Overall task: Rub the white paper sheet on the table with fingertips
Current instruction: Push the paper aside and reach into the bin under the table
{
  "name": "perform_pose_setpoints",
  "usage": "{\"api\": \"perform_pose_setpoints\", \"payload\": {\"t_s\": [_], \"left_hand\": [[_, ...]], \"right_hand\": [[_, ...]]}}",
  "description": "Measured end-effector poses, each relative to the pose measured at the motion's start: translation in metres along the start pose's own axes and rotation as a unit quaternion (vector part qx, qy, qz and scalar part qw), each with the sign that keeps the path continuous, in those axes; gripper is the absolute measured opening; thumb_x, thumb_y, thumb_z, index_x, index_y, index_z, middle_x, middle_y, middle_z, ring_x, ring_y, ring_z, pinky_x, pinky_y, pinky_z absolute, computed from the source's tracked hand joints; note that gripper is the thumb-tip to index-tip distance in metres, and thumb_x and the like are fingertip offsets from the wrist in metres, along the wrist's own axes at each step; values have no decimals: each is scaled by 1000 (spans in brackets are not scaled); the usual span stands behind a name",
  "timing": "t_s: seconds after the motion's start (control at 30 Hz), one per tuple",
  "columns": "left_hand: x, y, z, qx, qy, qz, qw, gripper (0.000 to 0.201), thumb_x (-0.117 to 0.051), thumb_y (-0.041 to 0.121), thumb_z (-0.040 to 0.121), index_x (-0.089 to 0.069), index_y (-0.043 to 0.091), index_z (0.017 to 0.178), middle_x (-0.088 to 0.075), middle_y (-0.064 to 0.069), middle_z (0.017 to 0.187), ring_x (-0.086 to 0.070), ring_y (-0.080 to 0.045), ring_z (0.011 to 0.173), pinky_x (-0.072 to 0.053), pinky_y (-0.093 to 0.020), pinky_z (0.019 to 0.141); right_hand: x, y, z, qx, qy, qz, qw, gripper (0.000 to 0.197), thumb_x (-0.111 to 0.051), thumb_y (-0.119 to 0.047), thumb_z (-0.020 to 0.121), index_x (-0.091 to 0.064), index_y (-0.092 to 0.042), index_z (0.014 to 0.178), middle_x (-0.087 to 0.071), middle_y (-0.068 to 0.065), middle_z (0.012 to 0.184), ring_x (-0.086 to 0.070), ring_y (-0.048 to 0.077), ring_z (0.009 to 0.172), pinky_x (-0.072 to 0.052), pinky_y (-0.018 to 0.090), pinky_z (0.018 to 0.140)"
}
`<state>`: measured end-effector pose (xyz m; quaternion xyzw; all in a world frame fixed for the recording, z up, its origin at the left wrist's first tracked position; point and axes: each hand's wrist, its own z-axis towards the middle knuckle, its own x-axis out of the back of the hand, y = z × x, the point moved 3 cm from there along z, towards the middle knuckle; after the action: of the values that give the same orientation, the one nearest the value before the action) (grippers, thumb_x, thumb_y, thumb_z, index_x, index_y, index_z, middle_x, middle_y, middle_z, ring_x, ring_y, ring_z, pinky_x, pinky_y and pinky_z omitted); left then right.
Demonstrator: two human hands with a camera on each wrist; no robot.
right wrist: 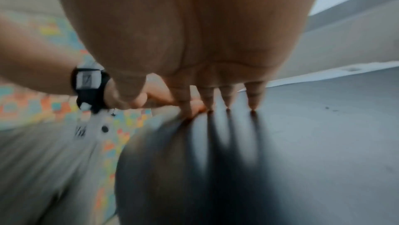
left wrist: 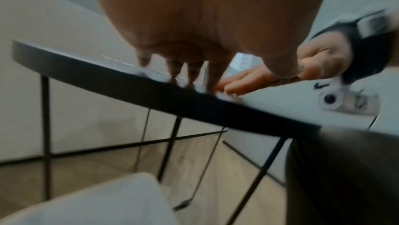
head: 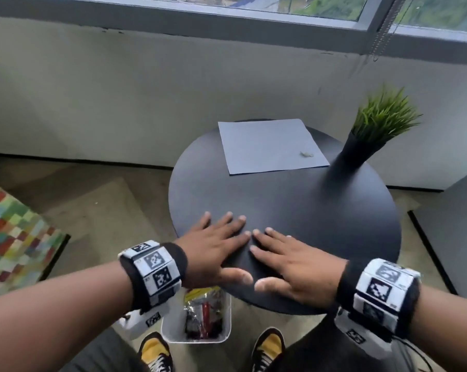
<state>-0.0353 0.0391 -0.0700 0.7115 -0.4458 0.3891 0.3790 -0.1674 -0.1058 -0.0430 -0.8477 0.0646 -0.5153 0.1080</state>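
**Hands flat at the near edge, paper at the far edge**

Palms down, your two hands lie side by side on the round black table (head: 294, 205), close to its near edge. Your left hand (head: 216, 251) has its fingers straight and spread, grasping nothing; your right hand (head: 294, 261) lies the same way, fingers extended and empty. The fingertips (head: 247, 232) of the two hands nearly meet in the middle, and the thumbs point at each other over the table's near rim. From the right wrist view, your fingertips (right wrist: 252, 104) touch the dark tabletop, though the picture is blurred.

The white paper sheet (head: 270, 146) lies flat at the table's far edge, its far left corner reaching just past the rim, well apart from both hands. A small pale crumpled scrap (head: 306, 154) rests on the sheet near its right edge. A black vase (head: 345, 162) of green grass-like plant stands at the table's right edge, just beside the sheet's near right corner.

Below the near rim, a white bin (head: 197, 318) of wrappers stands on the floor between your yellow-and-black shoes (head: 154, 350).
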Motion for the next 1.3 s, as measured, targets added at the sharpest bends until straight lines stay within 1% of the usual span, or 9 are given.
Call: {"api": "perform_pose_setpoints", "payload": {"t_s": [0.1, 0.27, 0.4, 0.53, 0.7, 0.9, 1.07, 1.23, 1.3], "left_hand": [[16, -8, 3, -50, 71, -88, 992, 101, -11, 93, 72, -43, 35, 148, -14, 7, 166, 2, -9, 153, 0, -41, 124], [15, -72, 11, 267, 93, -51, 958, 115, 0, 92, 68, -10, 22, 159, 10, -8, 166, 15, -28, 152, 4, -49, 122], [-27, -12, -12, 131, 56, -42, 989, 117, 19, 91, 63, 14, 22, 157, 30, -8, 160, 32, -25, 146, 13, -47, 121], [-27, 32, -27, -29, 41, -47, 998, 100, -1, 84, 79, 11, 23, 158, 28, 3, 161, 34, -10, 144, 15, -34, 121], [-3, -13, -15, 125, 120, -152, 973, 116, 0, 94, 65, -10, 27, 159, 4, 0, 167, 9, -15, 153, 4, -40, 123], [-20, -67, -64, 192, 484, -333, 786, 53, -51, 49, 96, -54, 20, 140, -52, -5, 138, -47, -19, 130, -33, -34, 110], [-118, -89, -48, 400, 116, -380, 826, 80, -62, 44, 94, -21, 14, 155, -45, -21, 149, -47, -38, 134, -40, -40, 107], [-160, -73, -33, 404, 43, -388, 828, 50, -66, 46, 87, -51, 13, 122, -69, -17, 102, -70, -36, 84, -54, -29, 59], [-175, -73, -31, 399, 14, -390, 829, 39, -62, 43, 91, -61, 10, 112, -72, -16, 87, -70, -33, 67, -53, -27, 51]], "right_hand": [[35, 45, 5, 5, 87, 170, 982, 46, -45, -54, 94, -52, -36, 136, -52, -16, 141, -44, 0, 131, -31, 20, 110], [18, 96, 39, -287, 61, 45, 955, 85, -34, -78, 80, -20, -29, 149, -7, 3, 162, -8, 30, 148, -15, 55, 117], [-14, 10, 16, -135, 16, -15, 991, 101, -20, -87, 75, 6, -29, 153, 20, -3, 161, 19, 26, 148, -1, 57, 117], [1, 12, -27, -41, 33, 168, 984, 79, -43, -67, 86, -16, -34, 153, -3, -20, 158, 3, 1, 148, -3, 26, 120], [-12, 111, -60, -416, 190, 241, 856, 80, -47, -58, 91, -23, -11, 152, -12, 12, 161, -8, 25, 150, -13, 38, 119], [-68, -6, -30, -399, 186, 118, 890, 90, -13, -78, 84, -2, -23, 154, 13, 3, 163, 15, 28, 148, 6, 54, 117], [-56, -77, -15, -116, 188, 190, 957, 87, -21, -76, 82, -2, -30, 154, 15, -15, 158, 17, 5, 147, 7, 38, 122], [-36, 33, -33, -452, 262, 205, 827, 78, -29, -70, 90, -17, -24, 152, -6, 0, 163, -3, 25, 150, -9, 58, 117], [-46, 23, -18, -456, 210, 145, 852, 78, -20, -73, 89, -21, -25, 151, -5, 0, 163, -1, 28, 149, -7, 61, 116]]}}
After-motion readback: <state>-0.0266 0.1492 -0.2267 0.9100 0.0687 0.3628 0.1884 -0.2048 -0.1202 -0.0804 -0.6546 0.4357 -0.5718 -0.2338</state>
